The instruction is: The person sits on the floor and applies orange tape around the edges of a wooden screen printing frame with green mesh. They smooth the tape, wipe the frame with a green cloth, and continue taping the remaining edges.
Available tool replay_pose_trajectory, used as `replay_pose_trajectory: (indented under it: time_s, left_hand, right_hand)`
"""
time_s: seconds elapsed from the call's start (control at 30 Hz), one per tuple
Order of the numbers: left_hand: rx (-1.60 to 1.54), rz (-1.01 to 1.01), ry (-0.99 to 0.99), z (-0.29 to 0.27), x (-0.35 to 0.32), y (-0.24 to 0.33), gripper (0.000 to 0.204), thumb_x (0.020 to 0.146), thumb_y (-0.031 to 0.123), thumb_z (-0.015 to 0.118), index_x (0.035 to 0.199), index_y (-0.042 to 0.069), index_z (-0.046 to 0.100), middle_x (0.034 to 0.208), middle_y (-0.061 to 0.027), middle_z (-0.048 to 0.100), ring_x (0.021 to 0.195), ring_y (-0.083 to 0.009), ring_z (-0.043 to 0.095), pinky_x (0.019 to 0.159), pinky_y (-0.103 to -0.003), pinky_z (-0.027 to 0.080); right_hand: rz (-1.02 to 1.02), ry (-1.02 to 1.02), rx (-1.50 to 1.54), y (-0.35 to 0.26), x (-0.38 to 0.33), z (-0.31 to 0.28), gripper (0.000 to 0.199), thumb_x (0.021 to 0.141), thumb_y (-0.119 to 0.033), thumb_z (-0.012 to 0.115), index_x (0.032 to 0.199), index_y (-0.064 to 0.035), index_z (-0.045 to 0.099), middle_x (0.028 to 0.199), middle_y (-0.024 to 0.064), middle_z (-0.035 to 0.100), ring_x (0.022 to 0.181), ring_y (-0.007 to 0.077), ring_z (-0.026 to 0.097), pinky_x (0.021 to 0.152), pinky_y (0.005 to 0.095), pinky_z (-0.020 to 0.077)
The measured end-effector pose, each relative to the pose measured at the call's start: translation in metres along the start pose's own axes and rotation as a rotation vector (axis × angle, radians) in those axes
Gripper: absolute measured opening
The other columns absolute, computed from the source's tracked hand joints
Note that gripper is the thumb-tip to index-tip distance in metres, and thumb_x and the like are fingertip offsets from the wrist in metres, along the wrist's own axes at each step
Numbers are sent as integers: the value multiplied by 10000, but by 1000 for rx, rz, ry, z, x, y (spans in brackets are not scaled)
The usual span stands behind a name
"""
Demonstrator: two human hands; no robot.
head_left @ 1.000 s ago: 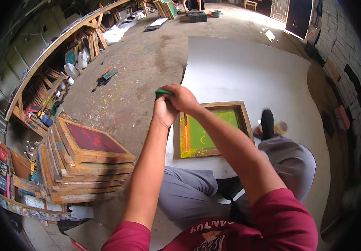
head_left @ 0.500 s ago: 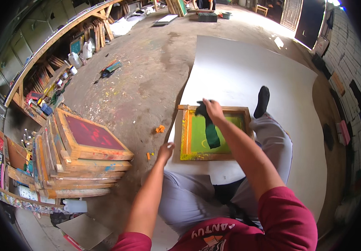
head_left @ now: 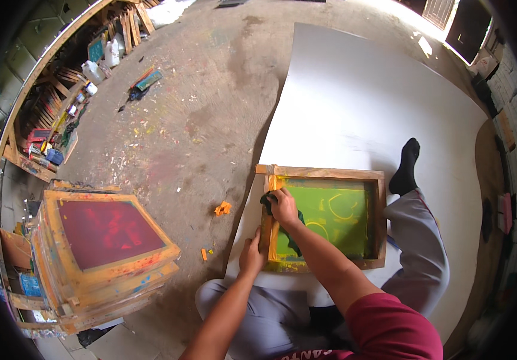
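Observation:
A screen-printing frame (head_left: 324, 173) with wooden rails and a yellow-green mesh (head_left: 330, 207) lies before my legs. My right hand (head_left: 284, 208) is closed around a dark green cloth (head_left: 266, 202), pressing it at the frame's left rail. Part of the cloth trails under my wrist across the mesh. At the outer side of that same rail, my left hand (head_left: 251, 258) grips the wood; some of its fingers are hidden. Yellow ink stains run along the left and lower rails, and pale curved lines show on the mesh.
The frame rests on a large white sheet (head_left: 354, 90) over the stained floor. A stack of wooden screens (head_left: 111, 234) stands at my left. Orange scraps (head_left: 222, 208) lie between. A shelf with bottles (head_left: 93, 72) lines the far left. My black-socked foot (head_left: 406, 168) is right of the frame.
My right hand has brought the cloth from above the mesh to the left rail. My left hand has moved onto the frame's left side. The view has tilted downward.

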State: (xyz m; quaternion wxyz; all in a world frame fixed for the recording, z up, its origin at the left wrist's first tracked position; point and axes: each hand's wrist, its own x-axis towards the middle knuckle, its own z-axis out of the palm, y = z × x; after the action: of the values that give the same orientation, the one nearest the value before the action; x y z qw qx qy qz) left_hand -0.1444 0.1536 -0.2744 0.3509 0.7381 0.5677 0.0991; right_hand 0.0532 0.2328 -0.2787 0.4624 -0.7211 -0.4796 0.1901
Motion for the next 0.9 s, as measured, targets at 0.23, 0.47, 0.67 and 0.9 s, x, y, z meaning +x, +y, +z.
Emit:
replay_pose_trajectory:
  time_s: [0.23, 0.47, 0.67, 0.9]
  left_hand:
    - [-81, 14, 9, 8, 7, -12, 709, 993, 358, 706, 1638, 259, 429, 1174, -174, 632, 1059, -410, 672, 875, -498, 558]
    - [-44, -6, 2, 1, 5, -3, 709, 987, 328, 725, 1633, 260, 442, 1176, -173, 625, 1057, -403, 666, 877, -485, 556]
    - [-90, 74, 49, 7, 6, -13, 702, 989, 334, 726, 1630, 265, 448, 1193, -179, 632, 1071, -403, 665, 887, -483, 555]
    - [-91, 54, 47, 6, 7, -12, 664, 996, 346, 726, 1603, 208, 496, 1152, -202, 644, 1050, -402, 671, 896, -468, 550]
  right_hand:
    - [-104, 101, -131, 16, 60, 17, 113, 923, -129, 748, 983, -34, 755, 967, 172, 681, 903, 428, 669, 778, 496, 553]
    - [-173, 36, -124, 18, 26, 7, 113, 924, -136, 746, 990, -46, 764, 940, 162, 684, 910, 400, 673, 783, 482, 559]
    - [-198, 69, -165, 25, 63, 13, 100, 900, -97, 738, 981, -46, 765, 917, 184, 689, 872, 413, 675, 774, 494, 554]
    - [-191, -17, -74, 23, 28, 10, 110, 897, -116, 756, 986, -52, 764, 909, 188, 694, 876, 425, 675, 777, 507, 554]
